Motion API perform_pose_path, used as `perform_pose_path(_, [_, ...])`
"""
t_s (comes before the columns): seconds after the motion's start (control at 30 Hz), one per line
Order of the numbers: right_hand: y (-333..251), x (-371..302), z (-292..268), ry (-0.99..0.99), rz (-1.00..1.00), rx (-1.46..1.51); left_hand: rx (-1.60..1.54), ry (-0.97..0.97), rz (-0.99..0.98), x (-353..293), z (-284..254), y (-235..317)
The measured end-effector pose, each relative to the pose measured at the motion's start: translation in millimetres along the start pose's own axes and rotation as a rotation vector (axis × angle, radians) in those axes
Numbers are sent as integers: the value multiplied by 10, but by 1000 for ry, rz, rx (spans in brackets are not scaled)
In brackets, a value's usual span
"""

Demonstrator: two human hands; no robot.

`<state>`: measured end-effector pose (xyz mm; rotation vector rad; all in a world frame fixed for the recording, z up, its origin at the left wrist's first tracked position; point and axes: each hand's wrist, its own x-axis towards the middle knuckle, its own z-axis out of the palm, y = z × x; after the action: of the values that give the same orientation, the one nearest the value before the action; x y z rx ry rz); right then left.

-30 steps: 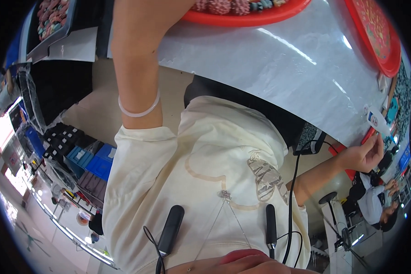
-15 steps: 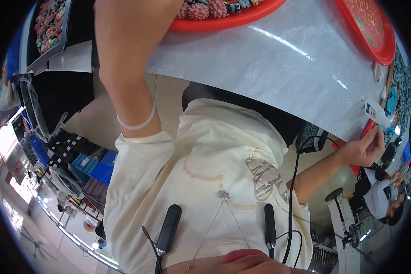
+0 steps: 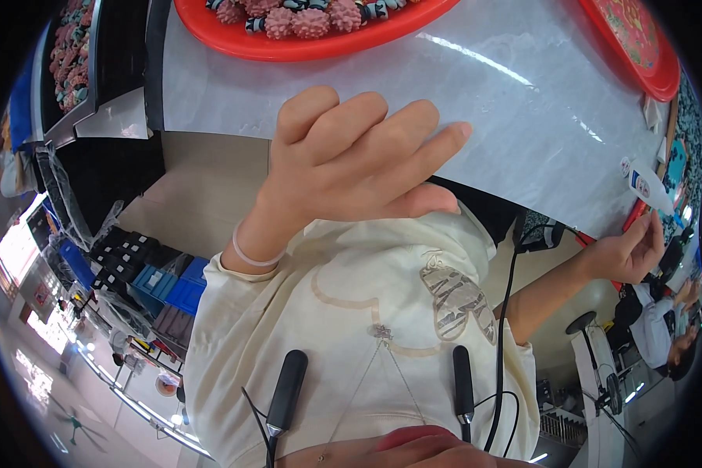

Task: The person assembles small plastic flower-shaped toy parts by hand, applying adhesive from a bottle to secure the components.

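Note:
My left hand, with a pale band on its wrist, hangs over the table's near edge and my lap. Its index finger and thumb stretch out apart, the other fingers are bent, and nothing shows in it. Beyond it stands a red plastic tray with pink knobbly pieces and small grey-blue and black pieces. My right hand is at the table's right edge with fingers curled together; whatever they may hold is hidden. Closest to it lies a white squeeze bottle with a blue-green tip.
Another red tray, with a patterned bottom, stands at the far right of the grey table. At the far left a bin holds more pink pieces. A black cable hangs before me. Someone sits at the right.
My left hand has come back from beyond the upper edge toward me and now shows whole over the table's near edge. My right hand has barely moved.

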<state>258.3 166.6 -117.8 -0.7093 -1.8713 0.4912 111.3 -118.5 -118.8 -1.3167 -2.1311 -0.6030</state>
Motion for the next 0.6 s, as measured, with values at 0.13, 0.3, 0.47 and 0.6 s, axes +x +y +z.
perform_pose_path(0.13, [3,-5,-9,3,-7,8,-8,-2,-24,-23,0,4])
perform_pose_path(0.3, [19,-3,-16,-6,-17,11,0,18,17,-20,-8,-21])
perform_pose_path(0.47, [10,-6,-9,-6,-5,9,79,-1,-19,-38,-56,-66])
perform_pose_path(0.6, [6,-1,-7,-4,-13,-3,129,5,5,-133,-108,-159])
